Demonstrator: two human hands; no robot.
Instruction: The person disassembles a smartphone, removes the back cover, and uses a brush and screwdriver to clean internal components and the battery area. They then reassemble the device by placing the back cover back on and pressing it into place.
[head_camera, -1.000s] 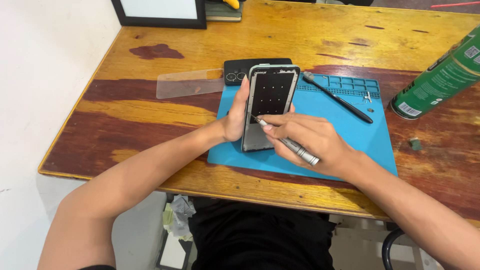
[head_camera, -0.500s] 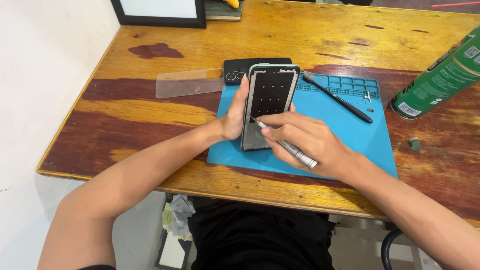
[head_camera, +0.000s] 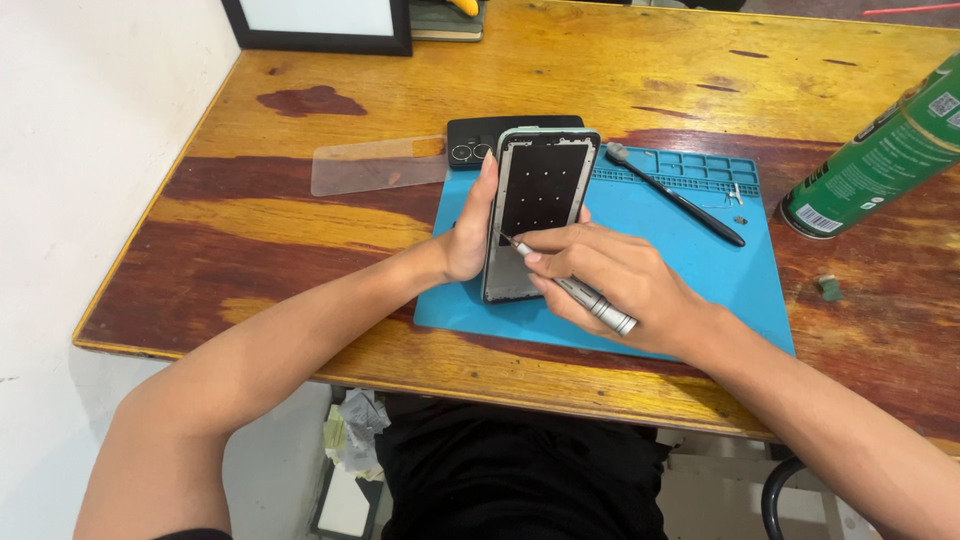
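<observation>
A phone frame (head_camera: 535, 215) is being held tilted over the blue mat (head_camera: 690, 270), near its left edge, just in front of a black back cover (head_camera: 480, 135). It is being gripped along its left edge by the left hand (head_camera: 468, 235), fingers curled round the rim. A slim metal screwdriver (head_camera: 575, 290) is being pinched like a pen by the right hand (head_camera: 610, 285), its tip being pressed to the frame's lower left part. The frame is judged light, thin and stiff — yet likely fragile (easily bent at the middle), so the edges are being favoured as the hold. A black spudger (head_camera: 675, 197) is lying apart on the mat — a green spray can (head_camera: 870, 160) beyond.
</observation>
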